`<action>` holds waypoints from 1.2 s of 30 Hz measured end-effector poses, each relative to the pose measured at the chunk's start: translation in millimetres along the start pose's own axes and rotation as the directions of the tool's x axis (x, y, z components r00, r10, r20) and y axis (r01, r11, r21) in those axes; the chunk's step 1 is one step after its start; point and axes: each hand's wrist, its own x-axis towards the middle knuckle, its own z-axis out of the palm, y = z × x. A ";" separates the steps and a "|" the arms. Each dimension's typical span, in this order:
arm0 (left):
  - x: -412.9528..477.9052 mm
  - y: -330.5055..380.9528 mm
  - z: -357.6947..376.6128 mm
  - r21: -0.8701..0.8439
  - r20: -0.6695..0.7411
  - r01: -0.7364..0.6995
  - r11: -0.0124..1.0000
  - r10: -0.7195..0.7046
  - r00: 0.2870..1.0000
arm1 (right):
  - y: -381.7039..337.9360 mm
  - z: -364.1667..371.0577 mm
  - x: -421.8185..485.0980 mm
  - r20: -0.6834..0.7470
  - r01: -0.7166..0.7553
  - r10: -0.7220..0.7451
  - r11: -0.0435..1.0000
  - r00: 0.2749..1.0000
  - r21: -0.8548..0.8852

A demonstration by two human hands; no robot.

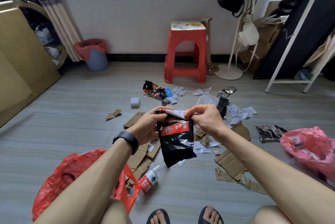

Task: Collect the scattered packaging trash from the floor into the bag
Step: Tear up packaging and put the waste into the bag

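Nearest me, by my left knee, the red bag lies slumped on the floor, its mouth loose, with a red-labelled plastic bottle on its side just beside it. Above that, I see both hands raised over the litter. The left hand has its fingers curled round the top left edge of a black snack wrapper. The right hand pinches the top right edge, together with a white paper slip that pokes up between the two hands. The wrapper hangs straight down from both grips, clear of the floor and well apart from the bag. Beyond it lie torn cardboard pieces, a pink bag on the right, and another dark wrapper. A red stool stands by the wall.
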 end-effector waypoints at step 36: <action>-0.7 3.8 -8.5 -0.089 0.069 0.203 0.975 -0.197 0.978 | 5.9 20.5 -8.2 -0.056 0.261 -0.281 0.937 0.958 -0.232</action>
